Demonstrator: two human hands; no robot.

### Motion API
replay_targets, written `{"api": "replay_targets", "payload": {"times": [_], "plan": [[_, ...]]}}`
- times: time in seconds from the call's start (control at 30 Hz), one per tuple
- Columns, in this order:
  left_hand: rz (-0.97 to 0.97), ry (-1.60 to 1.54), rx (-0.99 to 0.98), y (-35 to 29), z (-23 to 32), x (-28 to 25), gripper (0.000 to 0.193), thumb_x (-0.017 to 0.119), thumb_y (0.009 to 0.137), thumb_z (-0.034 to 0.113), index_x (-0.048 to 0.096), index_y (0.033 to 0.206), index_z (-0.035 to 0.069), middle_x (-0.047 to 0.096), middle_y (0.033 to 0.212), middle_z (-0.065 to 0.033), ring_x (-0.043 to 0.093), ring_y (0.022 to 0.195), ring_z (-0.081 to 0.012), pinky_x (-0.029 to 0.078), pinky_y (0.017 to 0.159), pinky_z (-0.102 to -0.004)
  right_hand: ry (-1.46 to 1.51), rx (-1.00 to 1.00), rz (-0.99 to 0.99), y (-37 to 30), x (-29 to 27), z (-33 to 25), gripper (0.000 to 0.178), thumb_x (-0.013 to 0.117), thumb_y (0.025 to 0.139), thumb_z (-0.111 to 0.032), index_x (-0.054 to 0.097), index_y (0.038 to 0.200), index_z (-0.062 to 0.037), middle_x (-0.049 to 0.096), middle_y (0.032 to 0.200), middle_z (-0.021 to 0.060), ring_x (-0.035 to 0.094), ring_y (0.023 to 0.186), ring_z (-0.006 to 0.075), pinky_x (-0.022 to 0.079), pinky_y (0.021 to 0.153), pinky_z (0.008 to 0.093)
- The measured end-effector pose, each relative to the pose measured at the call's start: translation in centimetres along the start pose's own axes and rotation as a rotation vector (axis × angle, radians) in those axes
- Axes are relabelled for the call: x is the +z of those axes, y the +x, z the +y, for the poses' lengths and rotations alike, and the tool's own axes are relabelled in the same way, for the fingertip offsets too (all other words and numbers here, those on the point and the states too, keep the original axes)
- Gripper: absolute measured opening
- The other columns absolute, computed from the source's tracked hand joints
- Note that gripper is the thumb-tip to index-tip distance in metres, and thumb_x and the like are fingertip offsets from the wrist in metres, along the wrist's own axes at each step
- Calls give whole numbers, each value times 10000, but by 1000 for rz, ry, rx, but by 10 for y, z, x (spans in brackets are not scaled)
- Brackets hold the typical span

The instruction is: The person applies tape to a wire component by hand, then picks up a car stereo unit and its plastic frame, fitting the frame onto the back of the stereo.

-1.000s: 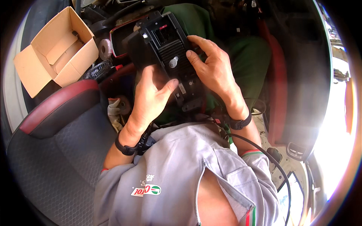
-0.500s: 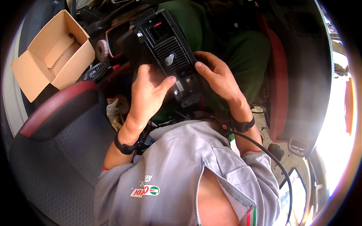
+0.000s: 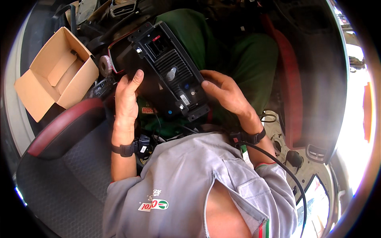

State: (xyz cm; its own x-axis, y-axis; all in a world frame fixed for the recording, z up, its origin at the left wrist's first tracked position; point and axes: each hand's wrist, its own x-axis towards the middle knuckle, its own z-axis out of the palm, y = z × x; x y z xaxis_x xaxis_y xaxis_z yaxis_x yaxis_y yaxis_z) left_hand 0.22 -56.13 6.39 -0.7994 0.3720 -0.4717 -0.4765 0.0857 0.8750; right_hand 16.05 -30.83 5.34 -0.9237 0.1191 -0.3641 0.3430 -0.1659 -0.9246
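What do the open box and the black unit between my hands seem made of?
The open box: likely matte cardboard, given its plain tan, folded sides. The black unit: dark, dull finish with ribs; painted metal or hard plastic, unclear which.

White label (image 3: 184, 99) on black unit (image 3: 165, 62); red-green logo (image 3: 161, 204) on grey shirt (image 3: 182, 166).

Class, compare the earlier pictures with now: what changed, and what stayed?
The left hand has moved left, away from the white label on the ribbed black electronics unit, toward the unit's left side; its grip is unclear. More of the unit's flat black panel shows. The right hand stays at the unit's right edge; the cardboard box stays open.
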Motion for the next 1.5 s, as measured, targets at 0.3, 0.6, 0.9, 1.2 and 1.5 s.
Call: {"api": "replay_targets", "payload": {"times": [0.3,0.6,0.9,1.2,1.5], "plan": [[-7,-87,-155,-7,-11,7,409,758,940,300,661,1212,11,717,1128,-76,697,980,-176,563,802,-294,387,77,141,2,-15,-2,410,656,1011,-203,631,1289,97,730,1117,123,693,991,160,545,910,287],[20,-127,-135,-18,-4,23,375,754,938,316,680,1167,29,726,1063,-74,711,924,-175,580,735,-302,435,91,166,2,-22,2,386,662,995,-181,646,1265,95,735,1061,116,701,926,151,561,861,280],[-98,-134,-66,-36,37,39,423,709,963,351,621,1197,9,713,940,-82,694,675,-166,537,477,-269,688,156,105,9,-35,11,338,630,997,-193,668,1200,74,735,1002,103,713,840,159,593,778,288],[-62,-38,-14,-42,45,52,423,679,977,355,596,1202,7,686,922,-78,673,638,-146,520,451,-247,797,212,127,8,-37,9,322,642,977,-182,672,1191,56,738,1009,111,722,854,175,602,786,310],[-103,-58,-38,-43,45,48,370,674,978,311,625,1166,-5,676,902,-66,664,645,-138,517,464,-237,811,237,72,13,-43,20,350,644,975,-196,661,1212,61,736,1027,113,722,860,178,603,793,305]]}}
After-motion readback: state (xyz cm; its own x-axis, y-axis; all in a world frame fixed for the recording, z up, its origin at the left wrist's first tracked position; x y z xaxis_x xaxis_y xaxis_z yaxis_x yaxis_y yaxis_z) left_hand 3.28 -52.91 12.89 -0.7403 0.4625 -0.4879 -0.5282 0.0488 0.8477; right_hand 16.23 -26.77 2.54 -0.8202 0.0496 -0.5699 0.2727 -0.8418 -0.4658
